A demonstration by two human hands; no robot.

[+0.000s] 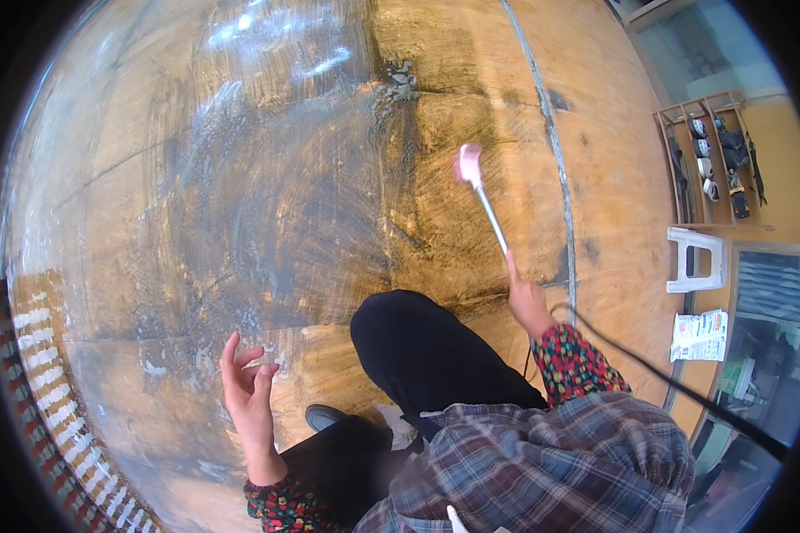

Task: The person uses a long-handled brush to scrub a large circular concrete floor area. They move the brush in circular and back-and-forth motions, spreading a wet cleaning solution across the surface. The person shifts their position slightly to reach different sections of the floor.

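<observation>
My right hand (pixel 532 308) grips the handle of a long-handled scrubbing brush (pixel 492 218). The pale metal shaft runs away from me to a pink head, slightly blurred, over a dark stained patch of the floor (pixel 443 213). Its bristles are hard to make out. To the left my left hand (pixel 248 386) is raised above the floor with its fingers apart and slightly curled, holding nothing. Grey, wet, streaky suds (pixel 267 166) cover much of the floor ahead, with a thicker clump near the top middle. My bent knee (pixel 420 340) stands between both hands.
A striped mat (pixel 60 386) lines the left edge. On the right are a wooden shoe rack (pixel 710 160), a white plastic stool (pixel 699 260) and a printed plastic bag (pixel 700 335). A black cable (pixel 680 386) crosses beside my right arm. A grey strip (pixel 555 146) divides the floor.
</observation>
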